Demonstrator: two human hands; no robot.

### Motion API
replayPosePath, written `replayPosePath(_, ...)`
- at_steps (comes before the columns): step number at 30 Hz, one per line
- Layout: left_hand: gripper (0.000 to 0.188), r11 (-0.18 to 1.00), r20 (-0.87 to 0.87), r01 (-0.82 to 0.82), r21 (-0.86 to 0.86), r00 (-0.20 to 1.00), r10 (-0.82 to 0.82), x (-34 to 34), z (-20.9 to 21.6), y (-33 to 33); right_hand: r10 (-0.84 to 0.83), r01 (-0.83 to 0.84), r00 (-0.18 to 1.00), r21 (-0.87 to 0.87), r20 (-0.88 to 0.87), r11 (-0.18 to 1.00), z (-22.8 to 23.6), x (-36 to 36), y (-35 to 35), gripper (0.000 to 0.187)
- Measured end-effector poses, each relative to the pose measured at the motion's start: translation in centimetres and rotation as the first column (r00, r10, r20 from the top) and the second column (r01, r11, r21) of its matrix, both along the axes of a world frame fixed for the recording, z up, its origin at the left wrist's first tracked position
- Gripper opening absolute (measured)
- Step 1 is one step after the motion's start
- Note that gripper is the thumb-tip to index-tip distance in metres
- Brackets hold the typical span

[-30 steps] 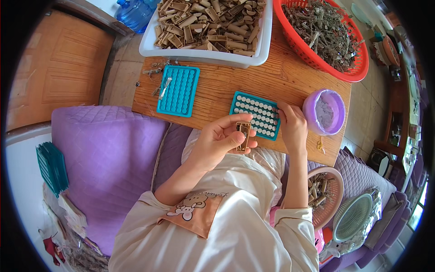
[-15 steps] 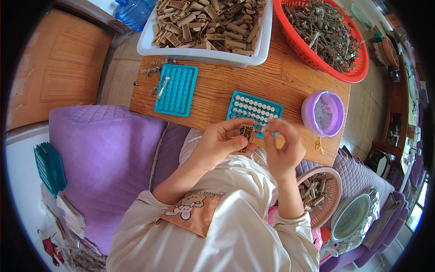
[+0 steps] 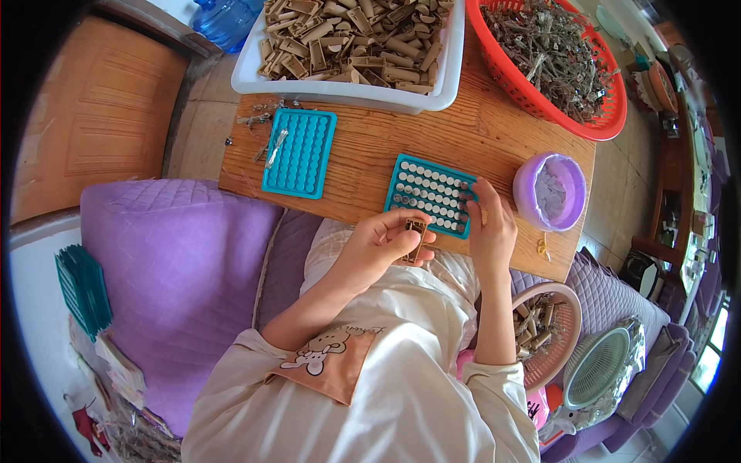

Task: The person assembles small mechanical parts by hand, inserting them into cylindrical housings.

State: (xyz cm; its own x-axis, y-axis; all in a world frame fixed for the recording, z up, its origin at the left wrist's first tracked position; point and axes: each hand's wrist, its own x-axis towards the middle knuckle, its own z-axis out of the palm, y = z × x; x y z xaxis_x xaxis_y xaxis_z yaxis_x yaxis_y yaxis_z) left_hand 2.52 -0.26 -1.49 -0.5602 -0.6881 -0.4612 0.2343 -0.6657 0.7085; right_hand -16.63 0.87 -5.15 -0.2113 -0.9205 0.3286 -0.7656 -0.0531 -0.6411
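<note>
My left hand (image 3: pixel 388 241) is closed around a small tan plastic casing (image 3: pixel 414 231), held upright above my lap with its hollow side showing. In front of it, a teal tray (image 3: pixel 427 158) near the table's front edge carries rows of round silvery button cells (image 3: pixel 432 190), some of them darker. My right hand (image 3: pixel 492 231) is over the tray's right edge. Its thumb and index finger are apart beside the end cells, and I see nothing held between them. A second teal tray (image 3: pixel 297 154) lies farther left with a bundle of clear-coated thin wires (image 3: pixel 275 150) on it.
A white bin (image 3: pixel 347 96) of tan casings stands at the back. Right of it is a red basket (image 3: pixel 532 100) full of tangled wired parts. A purple-lined tub (image 3: pixel 527 193) and yellow scissors (image 3: pixel 544 247) sit at right. A pink basket (image 3: pixel 571 324) of casings is beside my right arm.
My right hand has moved from beside the casing outward to the tray's right edge, uncovering more cells. My left hand keeps the casing in nearly the same place.
</note>
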Motion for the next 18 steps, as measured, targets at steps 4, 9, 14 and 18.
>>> replayPosePath(4, 0.031, 1.000, -0.043, 0.005, -0.017, 0.999, -0.006, -0.1, -0.1, 0.1, 0.062, -0.046, 0.988, 0.118, -0.139, 0.992, -0.6, -0.7, -0.2, 0.028)
replayPosePath(9, 0.032, 1.000, -0.049, 0.007, -0.012, 0.999, -0.007, -0.5, 0.1, 0.1, -0.033, 0.026, 0.997, 0.092, 0.071, 0.995, 0.4, -0.2, -0.1, 0.029)
replayPosePath(14, 0.034, 0.999, -0.120, 0.040, -0.017, 0.992, -0.041, -0.9, -0.1, 0.4, -0.083, 0.075, 0.862, 0.037, 0.501, 0.997, 4.0, 2.8, 2.4, 0.028)
replayPosePath(18, 0.033, 0.999, -0.130, 0.028, -0.039, 0.991, -0.033, -1.2, 0.2, 0.7, 0.145, -0.082, 0.928, -0.192, 0.343, 0.978, 4.5, 4.1, 3.4, 0.027)
